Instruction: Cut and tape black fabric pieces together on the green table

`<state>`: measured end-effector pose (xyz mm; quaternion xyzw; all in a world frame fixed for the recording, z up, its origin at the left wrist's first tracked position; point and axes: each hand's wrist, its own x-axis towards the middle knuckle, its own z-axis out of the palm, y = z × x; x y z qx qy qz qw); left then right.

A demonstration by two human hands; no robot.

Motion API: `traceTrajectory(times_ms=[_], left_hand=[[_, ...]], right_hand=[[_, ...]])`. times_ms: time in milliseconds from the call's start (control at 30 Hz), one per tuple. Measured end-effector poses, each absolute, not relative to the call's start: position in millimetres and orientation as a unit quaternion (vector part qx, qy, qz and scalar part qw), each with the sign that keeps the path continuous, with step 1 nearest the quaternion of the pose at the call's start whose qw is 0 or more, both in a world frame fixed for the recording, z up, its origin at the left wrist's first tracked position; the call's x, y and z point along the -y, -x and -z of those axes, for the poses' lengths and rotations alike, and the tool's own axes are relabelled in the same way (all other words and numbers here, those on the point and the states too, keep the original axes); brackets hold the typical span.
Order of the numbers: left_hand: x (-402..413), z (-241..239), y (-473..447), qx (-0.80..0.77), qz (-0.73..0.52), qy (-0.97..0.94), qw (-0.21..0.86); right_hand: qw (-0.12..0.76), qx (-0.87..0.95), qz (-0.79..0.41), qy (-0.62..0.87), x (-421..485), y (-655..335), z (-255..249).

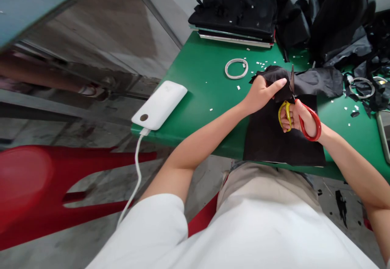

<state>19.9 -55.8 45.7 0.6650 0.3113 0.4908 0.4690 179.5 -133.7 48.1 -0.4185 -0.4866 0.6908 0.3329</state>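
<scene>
Right hand (297,116) gripping scissors (314,116), table edge (227,148) near, open room leftward

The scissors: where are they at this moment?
Right of centre in the head view, the scissors are in the right hand, beside the left hand, blades at the black fabric.

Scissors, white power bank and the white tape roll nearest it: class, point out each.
Scissors (292,84): head view, on the blade.
White power bank (161,104): head view, on its upper face.
White tape roll (236,77): head view, on the near rim.
</scene>
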Motion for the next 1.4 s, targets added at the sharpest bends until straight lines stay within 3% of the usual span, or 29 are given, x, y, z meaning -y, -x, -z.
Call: traceTrajectory(times_ms=[900, 1400], left_hand=[[55.1, -44.2, -19.0, -0.326, -0.475, -0.671, 0.468], [52.9, -40.1, -19.5, -0.342, -0.457, -0.631, 0.525]], right_hand=[[0.315, 0.506, -0.666, 0.448, 130.4, -180.6, -58.6], [0.307, 0.562, -0.591, 0.489, 132.1, -182.5, -65.3]])
